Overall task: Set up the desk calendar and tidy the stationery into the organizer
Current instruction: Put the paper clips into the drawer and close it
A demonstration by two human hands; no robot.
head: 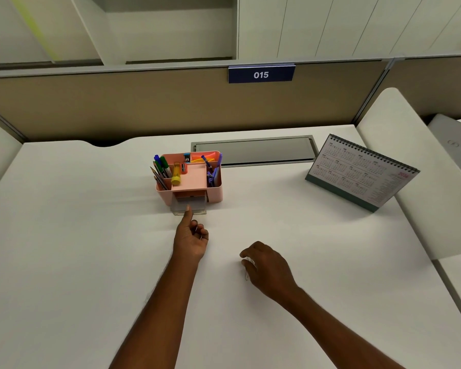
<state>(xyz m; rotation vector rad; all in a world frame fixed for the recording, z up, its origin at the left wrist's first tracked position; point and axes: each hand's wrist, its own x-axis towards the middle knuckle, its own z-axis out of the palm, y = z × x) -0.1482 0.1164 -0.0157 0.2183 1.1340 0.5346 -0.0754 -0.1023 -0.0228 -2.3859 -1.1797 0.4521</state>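
**Two hands gather paper clips by a pink organizer (214, 194)**

A white desk (91, 235) is seen from above. At its middle, towards the far side, stands the organizer, its compartments holding pens and pencils (161, 169). A small clear drawer (190, 206) juts out from its near face. A desk calendar (357, 174) stands upright at the far right, well apart from the organizer.

The left hand (190, 239) reaches forward. One finger is extended and its tip touches the drawer's near edge. The other fingers are curled in and appear to pinch thin wire paper clips (196, 228).

The right hand (269, 265) rests nearer and to the right, knuckles up. Its fingers are bent down over a loose clip (246, 274) lying on the desk. Whether they have actually caught it cannot be told.

The clips are probably very light, stiff and springy. Lying flat on a smooth surface, they are likely to skid. Pinching one by its long sides, or tipping up one end with a fingertip, should work best. The drawer looks like light plastic, so a gentle touch suits it.
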